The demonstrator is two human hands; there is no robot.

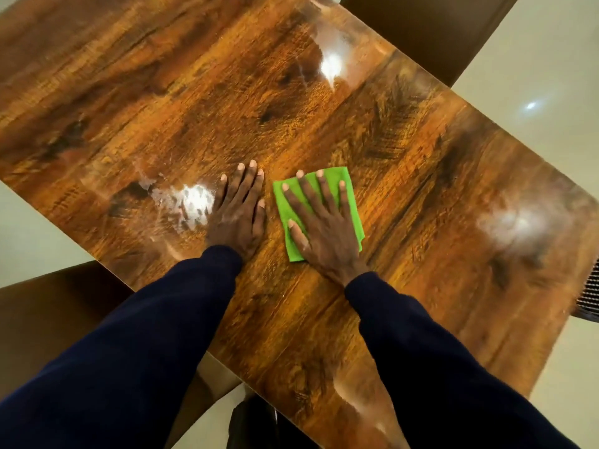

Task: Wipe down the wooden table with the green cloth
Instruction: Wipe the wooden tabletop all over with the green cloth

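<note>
Two dark navy sleeves [136,345] reached forward over the near edge of the wooden table [421,196]. The right hand [324,228] lay flat with fingers spread wide, pressing the folded green cloth [351,202] onto the tabletop near its middle. Just beside it, the left hand [240,212] rested palm-down on bare wood, fingers extended, holding nothing. Beyond, glossy glare patches [330,63] shone on the surface.
</note>
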